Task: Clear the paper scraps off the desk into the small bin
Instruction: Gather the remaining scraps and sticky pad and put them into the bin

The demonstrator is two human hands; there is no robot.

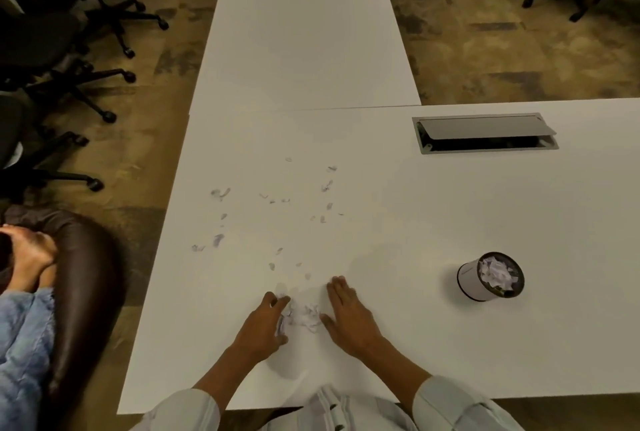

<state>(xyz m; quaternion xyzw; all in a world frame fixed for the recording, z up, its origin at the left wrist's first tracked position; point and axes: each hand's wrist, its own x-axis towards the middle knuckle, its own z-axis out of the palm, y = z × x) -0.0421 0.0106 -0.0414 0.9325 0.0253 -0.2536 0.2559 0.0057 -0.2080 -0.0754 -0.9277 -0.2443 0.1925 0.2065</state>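
Observation:
A small heap of white paper scraps (305, 315) lies on the white desk (398, 222) between my two hands. My left hand (265, 325) rests on the heap's left side, fingers curled around some scraps. My right hand (348, 314) lies flat and open on the heap's right side. Several more scraps (273, 209) are scattered farther out, to the left and middle. The small round bin (491, 276), white outside and dark inside, stands to the right of my hands with paper scraps in it.
An open cable hatch (485, 134) sits in the desk at the far right. A second desk (301, 32) extends away ahead. Office chairs (62, 60) stand on the left. Another person sits at the left edge (31, 274) on a brown seat.

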